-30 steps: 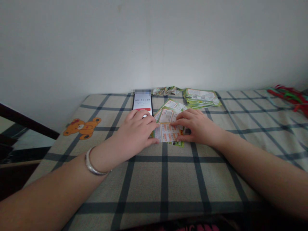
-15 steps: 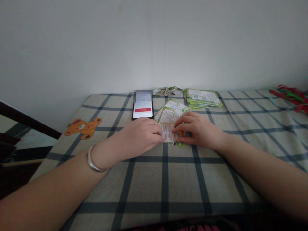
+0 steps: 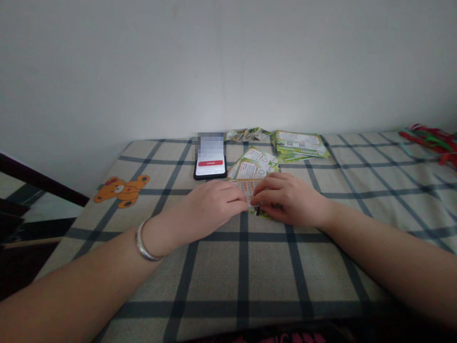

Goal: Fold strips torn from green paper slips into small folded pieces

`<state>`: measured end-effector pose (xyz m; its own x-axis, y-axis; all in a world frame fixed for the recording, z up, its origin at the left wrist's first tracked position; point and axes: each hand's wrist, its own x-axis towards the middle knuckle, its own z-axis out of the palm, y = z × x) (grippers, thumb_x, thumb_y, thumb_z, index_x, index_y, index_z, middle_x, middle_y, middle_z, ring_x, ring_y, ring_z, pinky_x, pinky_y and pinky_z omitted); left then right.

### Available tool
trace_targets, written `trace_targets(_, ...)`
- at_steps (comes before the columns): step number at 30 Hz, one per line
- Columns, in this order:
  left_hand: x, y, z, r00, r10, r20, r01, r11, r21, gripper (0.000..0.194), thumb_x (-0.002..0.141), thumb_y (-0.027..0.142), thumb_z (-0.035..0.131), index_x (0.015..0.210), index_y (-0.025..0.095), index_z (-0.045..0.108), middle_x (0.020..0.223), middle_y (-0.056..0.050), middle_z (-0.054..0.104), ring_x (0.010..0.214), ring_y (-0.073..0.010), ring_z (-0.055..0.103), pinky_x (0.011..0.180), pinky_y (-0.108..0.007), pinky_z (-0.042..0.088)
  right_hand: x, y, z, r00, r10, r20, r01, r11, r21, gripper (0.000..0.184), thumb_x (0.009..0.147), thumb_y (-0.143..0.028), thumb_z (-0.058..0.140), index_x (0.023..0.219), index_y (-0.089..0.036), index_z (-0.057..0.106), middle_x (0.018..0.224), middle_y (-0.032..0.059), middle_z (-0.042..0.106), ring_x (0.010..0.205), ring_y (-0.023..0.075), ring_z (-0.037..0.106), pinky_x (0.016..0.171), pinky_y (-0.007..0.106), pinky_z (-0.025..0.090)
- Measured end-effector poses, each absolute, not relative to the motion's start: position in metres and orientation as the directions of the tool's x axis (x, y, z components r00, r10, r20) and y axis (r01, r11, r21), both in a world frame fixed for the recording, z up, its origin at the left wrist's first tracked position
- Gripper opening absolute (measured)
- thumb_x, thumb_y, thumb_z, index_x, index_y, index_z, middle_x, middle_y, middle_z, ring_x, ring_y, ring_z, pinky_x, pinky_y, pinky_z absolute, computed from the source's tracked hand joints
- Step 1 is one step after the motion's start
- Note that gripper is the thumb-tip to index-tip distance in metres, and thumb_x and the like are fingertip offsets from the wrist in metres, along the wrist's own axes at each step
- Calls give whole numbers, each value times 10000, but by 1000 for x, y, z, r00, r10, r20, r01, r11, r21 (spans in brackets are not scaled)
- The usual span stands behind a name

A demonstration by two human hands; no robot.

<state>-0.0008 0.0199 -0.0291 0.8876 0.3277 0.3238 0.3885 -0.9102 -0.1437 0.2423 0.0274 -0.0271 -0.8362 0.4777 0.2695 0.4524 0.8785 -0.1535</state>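
A small printed leaflet (image 3: 244, 186), with an orange-and-white grid and green edges, lies on the checked cloth between my hands. My left hand (image 3: 210, 205), with a silver bangle at the wrist, pinches it at its lower left part. Curled fingers of my right hand (image 3: 285, 199) close on its right side, and they cover much of it. Just beyond, more green-and-white leaflets (image 3: 255, 164) lie fanned out. A phone (image 3: 210, 170) with a lit screen and a red button sits beyond my left hand.
Against the wall are a stack of green leaflets (image 3: 302, 143) and some folded ones (image 3: 248, 134). An orange bear picture (image 3: 123, 190) is at the left on the checked tablecloth (image 3: 214, 276). Red and green strands (image 3: 432, 143) lie at the far right.
My left hand has drawn back from beside the phone and closed its fingers on the leaflet, uncovering the phone's lower part. My right hand has shifted slightly left and nearer, covering more of the leaflet.
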Motion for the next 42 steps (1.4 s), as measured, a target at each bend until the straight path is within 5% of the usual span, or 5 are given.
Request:
trace_targets(25,-1,20,-30,900,352,258,416,-872,-259,177,929,183,529,1070,181,636,1008,-43,677,929,-209,588,806,-373,473,234,23,-19,-899,388,204,408,910,71,194,895,-197,504,1002,-198,666,1009,63,672,936,202,567,791,335,447)
trace_targets(42,-5,18,-17,908,345,240,400,-882,-248,175,911,161,547,1039,192,662,1001,-33,694,910,-202,604,780,-349,467,243,20,-10,-892,433,130,442,896,47,276,865,-185,535,1101,-238,667,1043,38,676,952,205,589,801,342,441)
